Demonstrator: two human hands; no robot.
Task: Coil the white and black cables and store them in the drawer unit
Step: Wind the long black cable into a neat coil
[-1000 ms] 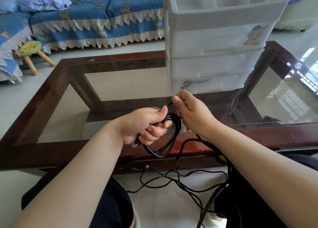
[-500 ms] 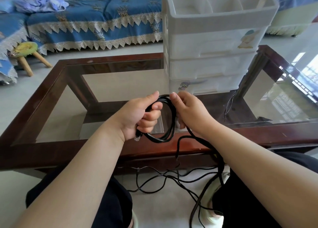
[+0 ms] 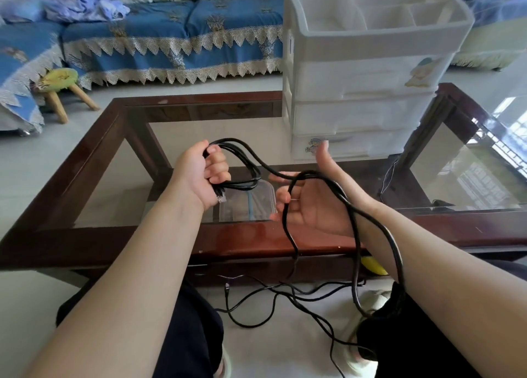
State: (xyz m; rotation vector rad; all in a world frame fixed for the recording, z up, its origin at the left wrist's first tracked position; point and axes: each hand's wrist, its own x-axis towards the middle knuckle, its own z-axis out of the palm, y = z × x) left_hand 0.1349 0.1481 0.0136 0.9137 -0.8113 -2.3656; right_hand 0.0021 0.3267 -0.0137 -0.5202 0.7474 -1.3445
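My left hand (image 3: 204, 175) fist-clamped on black cable (image 3: 245, 161) coil; right hand (image 3: 310, 203) fingers loose, slack could tangle on floor.

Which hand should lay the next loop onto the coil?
Right. The right hand lies open under the black cable's loose run, while the left hand is shut on the coil.

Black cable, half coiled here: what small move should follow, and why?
Probably swing the right hand back toward the left hand to lay on another loop. The left hand grips the coiled black cable; the right palm is open with the strand draped across it, and plenty of slack lies on the floor.
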